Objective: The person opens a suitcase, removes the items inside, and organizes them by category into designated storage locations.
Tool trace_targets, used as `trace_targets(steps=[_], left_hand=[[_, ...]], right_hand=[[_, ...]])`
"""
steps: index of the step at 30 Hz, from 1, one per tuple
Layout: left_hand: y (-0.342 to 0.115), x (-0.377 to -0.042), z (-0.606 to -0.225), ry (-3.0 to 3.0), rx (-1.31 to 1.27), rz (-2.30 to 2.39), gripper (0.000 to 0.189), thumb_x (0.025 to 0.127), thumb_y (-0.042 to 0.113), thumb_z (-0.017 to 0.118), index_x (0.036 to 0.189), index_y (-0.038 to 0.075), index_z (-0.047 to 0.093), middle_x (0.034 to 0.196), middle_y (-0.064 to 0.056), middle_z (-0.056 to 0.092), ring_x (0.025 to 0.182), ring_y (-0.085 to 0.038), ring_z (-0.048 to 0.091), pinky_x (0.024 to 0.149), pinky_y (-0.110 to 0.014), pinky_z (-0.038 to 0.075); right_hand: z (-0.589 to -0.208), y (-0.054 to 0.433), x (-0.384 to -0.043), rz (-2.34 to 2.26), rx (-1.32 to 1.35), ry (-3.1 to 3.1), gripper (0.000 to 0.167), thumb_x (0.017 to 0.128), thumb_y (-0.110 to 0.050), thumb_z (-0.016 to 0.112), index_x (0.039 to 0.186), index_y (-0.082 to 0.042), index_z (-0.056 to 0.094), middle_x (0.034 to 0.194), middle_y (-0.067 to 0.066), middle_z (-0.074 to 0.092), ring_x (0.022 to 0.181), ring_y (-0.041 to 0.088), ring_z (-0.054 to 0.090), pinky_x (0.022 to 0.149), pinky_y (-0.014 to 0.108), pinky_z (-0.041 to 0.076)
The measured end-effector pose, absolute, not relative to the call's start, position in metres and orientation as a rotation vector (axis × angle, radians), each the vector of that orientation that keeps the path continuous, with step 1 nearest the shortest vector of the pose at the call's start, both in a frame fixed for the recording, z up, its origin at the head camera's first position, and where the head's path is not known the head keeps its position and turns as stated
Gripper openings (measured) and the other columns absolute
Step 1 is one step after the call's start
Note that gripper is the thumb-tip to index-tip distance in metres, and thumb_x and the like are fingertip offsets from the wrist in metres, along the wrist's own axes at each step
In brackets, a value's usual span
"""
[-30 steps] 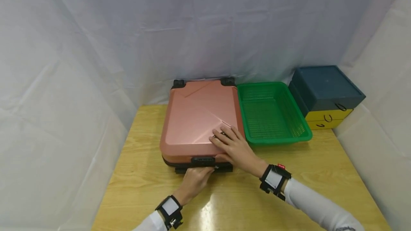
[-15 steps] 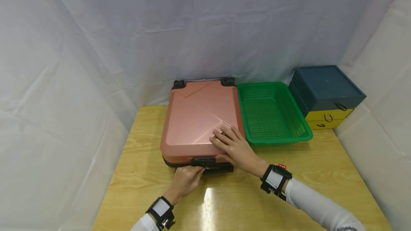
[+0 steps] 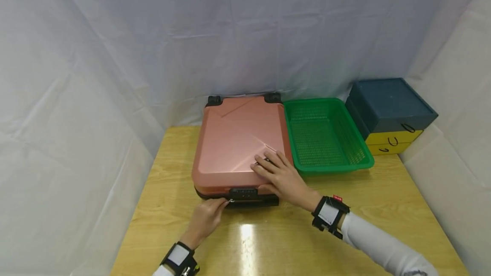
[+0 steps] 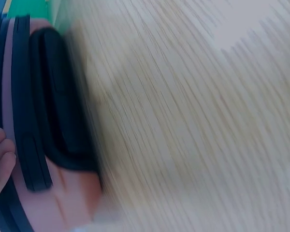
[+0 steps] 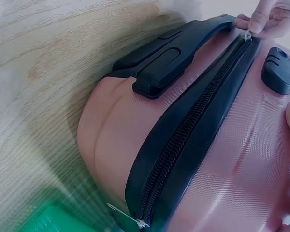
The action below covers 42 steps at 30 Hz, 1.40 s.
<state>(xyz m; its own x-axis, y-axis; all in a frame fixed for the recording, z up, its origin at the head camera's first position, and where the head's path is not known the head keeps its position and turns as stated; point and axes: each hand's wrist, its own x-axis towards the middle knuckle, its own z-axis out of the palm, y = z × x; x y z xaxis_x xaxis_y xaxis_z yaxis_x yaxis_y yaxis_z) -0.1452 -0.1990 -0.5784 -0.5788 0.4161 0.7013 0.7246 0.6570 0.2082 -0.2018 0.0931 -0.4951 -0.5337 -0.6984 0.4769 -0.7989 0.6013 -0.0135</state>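
A pink hard-shell suitcase (image 3: 239,139) lies flat on the table, its black-trimmed zipper side facing me. At the front edge, left of the black lock (image 3: 243,193), my left hand (image 3: 206,220) pinches a metal zipper pull (image 5: 248,35) between thumb and fingers. Black zipper teeth (image 5: 183,133) run from there to a second zipper slider (image 5: 142,223) near the corner, in the right wrist view. My right hand (image 3: 285,179) rests on the lid's front right corner with fingers spread. Only fingertips (image 4: 1,159) of the left hand show in its own wrist view.
A green plastic basket (image 3: 333,168) stands against the suitcase's right side. Beyond it, a drawer box (image 3: 393,97) with dark blue and yellow fronts sits at the right. White sheets (image 3: 245,33) hang behind and at both sides. Wooden tabletop (image 3: 307,233) extends in front.
My left hand has slid left along the suitcase's front edge, taking the zipper pull from right of the lock to left of it. The right hand has stayed in place on the lid.
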Motion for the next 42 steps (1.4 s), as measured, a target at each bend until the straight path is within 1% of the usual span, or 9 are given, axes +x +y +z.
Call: trace_targets(steps=[2, 4, 11, 15, 20, 26, 32, 36, 42], left_hand=[[-0.206, -0.144, -0.577, -2.250, -0.851, -0.628, 0.003, 0.087, 0.004, 0.070, 0.085, 0.003, 0.071, 0.074, -0.005, 0.069, 0.059, -0.017, 0.064, 0.050, -0.031, 0.050], [-0.212, -0.142, -0.577, -2.245, -0.828, -0.611, 0.005, 0.081, 0.000, 0.074, 0.084, 0.003, 0.071, 0.074, -0.006, 0.069, 0.059, -0.017, 0.064, 0.049, -0.031, 0.050], [-0.227, -0.138, -0.580, -2.275, -0.765, -0.584, 0.004, 0.082, 0.000, 0.071, 0.084, 0.003, 0.073, 0.071, -0.005, 0.069, 0.057, -0.018, 0.065, 0.048, -0.032, 0.050], [-0.236, -0.137, -0.580, -2.280, -0.710, -0.566, 0.009, 0.076, -0.002, 0.076, 0.082, 0.005, 0.073, 0.068, -0.005, 0.069, 0.055, -0.017, 0.065, 0.046, -0.033, 0.049], [-0.244, -0.133, -0.580, -2.313, -0.647, -0.562, 0.006, 0.078, -0.001, 0.076, 0.082, 0.003, 0.074, 0.071, -0.007, 0.071, 0.058, -0.019, 0.068, 0.047, -0.034, 0.051], [-0.249, -0.129, -0.581, -2.338, -0.579, -0.514, 0.006, 0.084, 0.003, 0.070, 0.087, 0.002, 0.075, 0.071, -0.009, 0.072, 0.055, -0.019, 0.067, 0.044, -0.030, 0.050], [-0.258, -0.128, -0.582, -2.312, -0.508, -0.444, 0.006, 0.076, -0.004, 0.074, 0.082, -0.002, 0.074, 0.066, -0.011, 0.070, 0.049, -0.019, 0.065, 0.039, -0.030, 0.047], [-0.269, -0.134, -0.582, -2.313, -0.452, -0.448, 0.004, 0.076, -0.006, 0.074, 0.080, -0.004, 0.073, 0.064, -0.012, 0.069, 0.047, -0.020, 0.063, 0.038, -0.031, 0.045], [-0.279, -0.152, -0.579, -2.317, -0.446, -0.460, 0.006, 0.076, -0.007, 0.075, 0.081, -0.005, 0.073, 0.065, -0.014, 0.069, 0.046, -0.021, 0.063, 0.037, -0.032, 0.043]], right_hand=[[-0.494, 0.094, -0.202, 0.330, 1.198, -2.413, 0.067, 0.087, -0.041, 0.072, 0.145, -0.015, 0.052, 0.151, 0.011, 0.044, 0.142, 0.037, 0.033, 0.112, 0.060, 0.022], [-0.494, 0.094, -0.201, 0.341, 1.201, -2.423, 0.066, 0.088, -0.041, 0.072, 0.146, -0.015, 0.052, 0.152, 0.010, 0.044, 0.142, 0.037, 0.032, 0.112, 0.060, 0.021], [-0.493, 0.094, -0.201, 0.349, 1.207, -2.416, 0.066, 0.088, -0.040, 0.072, 0.146, -0.015, 0.052, 0.151, 0.010, 0.045, 0.141, 0.038, 0.033, 0.112, 0.060, 0.022], [-0.495, 0.093, -0.201, 0.354, 1.213, -2.399, 0.067, 0.087, -0.040, 0.073, 0.145, -0.014, 0.052, 0.150, 0.011, 0.046, 0.141, 0.038, 0.034, 0.111, 0.061, 0.022], [-0.496, 0.093, -0.201, 0.345, 1.221, -2.370, 0.067, 0.087, -0.040, 0.073, 0.145, -0.013, 0.053, 0.149, 0.011, 0.047, 0.140, 0.039, 0.035, 0.110, 0.061, 0.024], [-0.497, 0.093, -0.202, 0.329, 1.227, -2.333, 0.068, 0.085, -0.040, 0.074, 0.144, -0.011, 0.054, 0.147, 0.011, 0.049, 0.138, 0.040, 0.038, 0.109, 0.062, 0.025], [-0.498, 0.092, -0.203, 0.337, 1.233, -2.306, 0.070, 0.082, -0.039, 0.077, 0.142, -0.010, 0.055, 0.146, 0.012, 0.051, 0.136, 0.041, 0.039, 0.107, 0.063, 0.028], [-0.499, 0.092, -0.203, 0.335, 1.235, -2.312, 0.069, 0.083, -0.038, 0.077, 0.143, -0.011, 0.055, 0.146, 0.011, 0.050, 0.137, 0.040, 0.039, 0.108, 0.063, 0.027], [-0.499, 0.093, -0.204, 0.332, 1.232, -2.335, 0.067, 0.087, -0.039, 0.073, 0.145, -0.013, 0.053, 0.148, 0.010, 0.048, 0.139, 0.039, 0.037, 0.110, 0.061, 0.025]])
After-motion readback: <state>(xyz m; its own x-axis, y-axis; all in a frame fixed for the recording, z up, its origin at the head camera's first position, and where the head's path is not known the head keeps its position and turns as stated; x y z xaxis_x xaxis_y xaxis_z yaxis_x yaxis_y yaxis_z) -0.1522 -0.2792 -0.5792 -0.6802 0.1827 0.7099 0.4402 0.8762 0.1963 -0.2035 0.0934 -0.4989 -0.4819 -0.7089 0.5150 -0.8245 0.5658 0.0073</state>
